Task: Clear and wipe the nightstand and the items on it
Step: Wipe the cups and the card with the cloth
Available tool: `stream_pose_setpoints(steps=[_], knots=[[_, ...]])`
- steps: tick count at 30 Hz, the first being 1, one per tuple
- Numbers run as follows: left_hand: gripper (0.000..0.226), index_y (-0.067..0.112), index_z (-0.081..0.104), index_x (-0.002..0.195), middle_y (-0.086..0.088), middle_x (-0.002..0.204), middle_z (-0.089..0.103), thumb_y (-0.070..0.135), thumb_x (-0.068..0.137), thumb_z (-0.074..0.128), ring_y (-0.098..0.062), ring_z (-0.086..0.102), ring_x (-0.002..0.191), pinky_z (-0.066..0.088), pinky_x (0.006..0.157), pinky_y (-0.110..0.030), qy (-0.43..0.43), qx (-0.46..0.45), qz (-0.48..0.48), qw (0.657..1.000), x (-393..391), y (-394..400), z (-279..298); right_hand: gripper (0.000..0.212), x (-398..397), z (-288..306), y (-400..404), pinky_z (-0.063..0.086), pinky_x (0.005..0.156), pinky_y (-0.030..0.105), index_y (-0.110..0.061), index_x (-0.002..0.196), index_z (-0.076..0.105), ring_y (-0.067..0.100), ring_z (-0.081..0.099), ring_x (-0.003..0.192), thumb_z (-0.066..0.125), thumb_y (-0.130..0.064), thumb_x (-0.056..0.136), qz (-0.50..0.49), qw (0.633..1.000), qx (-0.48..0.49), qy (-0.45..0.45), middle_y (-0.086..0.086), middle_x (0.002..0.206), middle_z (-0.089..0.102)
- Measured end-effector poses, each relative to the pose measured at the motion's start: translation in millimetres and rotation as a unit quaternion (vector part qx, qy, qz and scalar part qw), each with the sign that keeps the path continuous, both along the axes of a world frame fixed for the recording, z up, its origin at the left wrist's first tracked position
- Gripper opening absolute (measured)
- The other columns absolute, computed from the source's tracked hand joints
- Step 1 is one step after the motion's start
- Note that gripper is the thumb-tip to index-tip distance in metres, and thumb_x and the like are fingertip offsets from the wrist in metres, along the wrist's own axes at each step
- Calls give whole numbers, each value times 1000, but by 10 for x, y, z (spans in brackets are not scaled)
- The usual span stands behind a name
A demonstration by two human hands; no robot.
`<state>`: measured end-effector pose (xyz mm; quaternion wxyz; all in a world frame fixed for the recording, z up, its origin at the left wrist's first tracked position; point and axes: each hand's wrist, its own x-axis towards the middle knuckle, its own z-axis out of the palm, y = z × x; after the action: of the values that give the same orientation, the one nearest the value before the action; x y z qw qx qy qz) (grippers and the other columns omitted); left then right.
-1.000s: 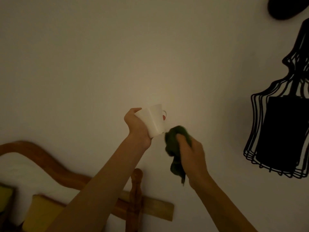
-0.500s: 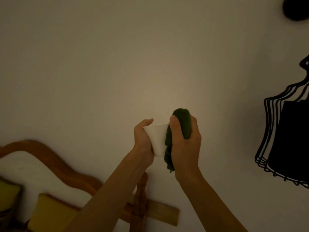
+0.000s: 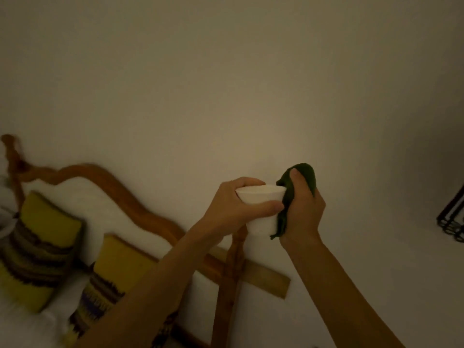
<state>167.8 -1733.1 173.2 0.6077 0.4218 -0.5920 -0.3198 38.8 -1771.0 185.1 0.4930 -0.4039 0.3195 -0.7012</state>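
My left hand (image 3: 229, 209) grips a white mug (image 3: 261, 194) by its upper part, held upright in front of the pale wall, thumb across its front. My right hand (image 3: 305, 209) holds a bunched dark green cloth (image 3: 302, 177) and presses it against the mug's right side; a tail of cloth hangs down beside the mug's base. The mug's handle is hidden. The nightstand is out of view.
A curved wooden headboard (image 3: 113, 182) with a turned post (image 3: 229, 280) runs below my arms. Yellow striped pillows (image 3: 42, 249) lie on the white bed at lower left. A black wire lamp frame (image 3: 452, 217) shows at the right edge.
The view has swung down and left, showing more bed and less lamp. The mug has turned upright in my left hand, and the cloth stays pressed on its right side.
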Motion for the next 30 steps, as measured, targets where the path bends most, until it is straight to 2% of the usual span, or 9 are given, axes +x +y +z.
stream_pose_setpoints(steps=[2, 4, 7, 9, 13, 16, 19, 24, 30], knots=[[46, 17, 72, 104, 4, 99, 73, 28, 64, 91, -9, 70, 92, 58, 72, -24, 11, 8, 16, 1000, 147, 37, -186, 33, 87, -171, -24, 57, 54, 30, -22, 63, 67, 11, 63, 53, 66, -37, 92, 147, 981, 83, -92, -4, 57, 62], [40, 15, 73, 106, 4, 99, 73, 20, 69, 88, -9, 70, 92, 57, 72, -23, 36, 29, 28, 999, 332, 88, -458, 29, 222, -429, -96, 51, 57, 24, -27, 64, 60, 5, 55, 57, 67, -44, 85, 238, 961, 100, -94, -6, 64, 56], [44, 16, 70, 112, 3, 107, 72, 19, 72, 87, -10, 69, 98, 56, 74, -23, 73, 70, 55, 993, 630, 253, -914, 38, 486, -909, -161, 28, 62, 28, -23, 70, 28, 13, 26, 64, 58, -36, 89, 288, 927, 210, -118, 3, 71, 27], [53, 19, 67, 119, 7, 113, 70, 25, 71, 87, -9, 67, 104, 56, 77, -22, 66, 80, 84, 991, 883, 400, -1225, 34, 650, -1286, -186, 36, 58, 28, -19, 69, 39, 16, 35, 58, 50, -35, 97, 285, 896, 316, -129, 3, 66, 34], [68, 37, 57, 122, 23, 117, 61, 47, 63, 89, 6, 58, 108, 51, 79, -12, -103, 179, 162, 965, 1514, 815, -2012, 35, 896, -2337, -70, 38, 44, 21, -16, 72, 51, 14, 39, 44, 48, -37, 100, 200, 878, 430, 62, 1, 53, 38], [75, 36, 53, 122, 23, 114, 57, 51, 59, 90, 6, 55, 101, 44, 76, -7, -158, 286, 203, 923, 1862, 1176, -2782, 15, 1097, -3095, 212, 52, 59, 24, -25, 95, 58, 13, 33, 31, 44, -24, 99, 243, 822, 489, 159, 1, 44, 33], [82, 24, 49, 121, 11, 112, 54, 38, 54, 93, -4, 55, 102, 48, 76, -18, -198, 343, 217, 892, 2077, 1478, -3548, 35, 1282, -3797, 580, 49, 51, 23, -23, 64, 60, 12, 41, 38, 51, -30, 97, 241, 800, 521, 174, 4, 59, 44], [92, 22, 40, 125, 1, 110, 50, 41, 51, 90, -21, 54, 98, 48, 74, -34, -283, 456, 181, 824, 2304, 1834, -4695, 44, 1428, -4794, 1044, 56, 77, 36, -8, 89, 71, 25, 61, 73, 63, -51, 89, 251, 739, 568, 261, 9, 83, 68], [93, 25, 35, 124, 1, 122, 55, 39, 50, 89, -23, 59, 103, 48, 69, -36, -370, 508, 125, 767, 2449, 2033, -5645, 43, 1378, -5477, 1198, 52, 64, 33, -10, 94, 72, 22, 62, 67, 74, -50, 81, 232, 711, 591, 301, 7, 79, 69]])
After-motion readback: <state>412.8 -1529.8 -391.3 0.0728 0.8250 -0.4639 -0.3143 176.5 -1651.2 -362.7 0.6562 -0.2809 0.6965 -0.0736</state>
